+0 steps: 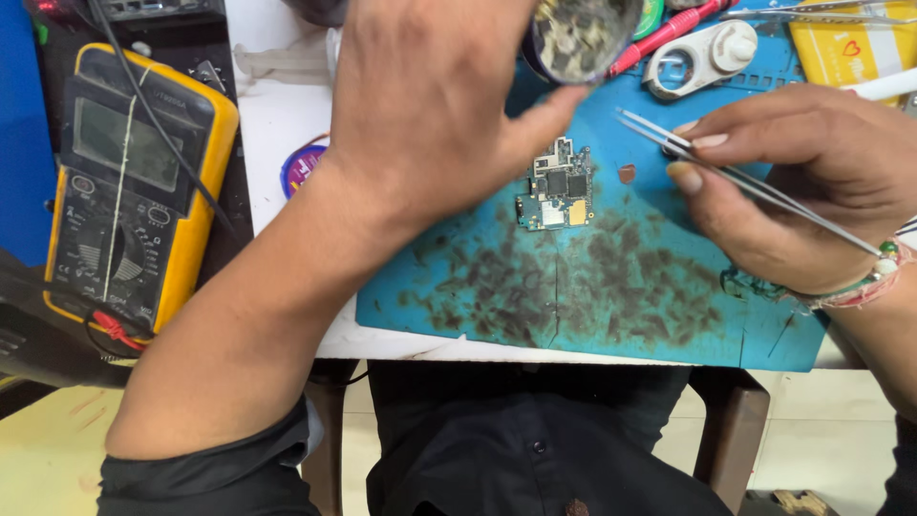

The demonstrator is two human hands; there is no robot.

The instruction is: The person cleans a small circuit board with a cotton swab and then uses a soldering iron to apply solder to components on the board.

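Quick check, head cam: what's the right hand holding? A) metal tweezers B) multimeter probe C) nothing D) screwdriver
A: the right hand pinches slim metal tweezers between thumb and fingers, their tips pointing left above the blue work mat, near the small circuit board. The left hand grips a round tin at the top of the mat.

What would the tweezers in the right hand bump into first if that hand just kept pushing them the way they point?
The right hand aims the tweezers up and left. First in that line is probably the left hand, near its thumb, below the dark round container. Height is unclear, so they might pass beneath it.
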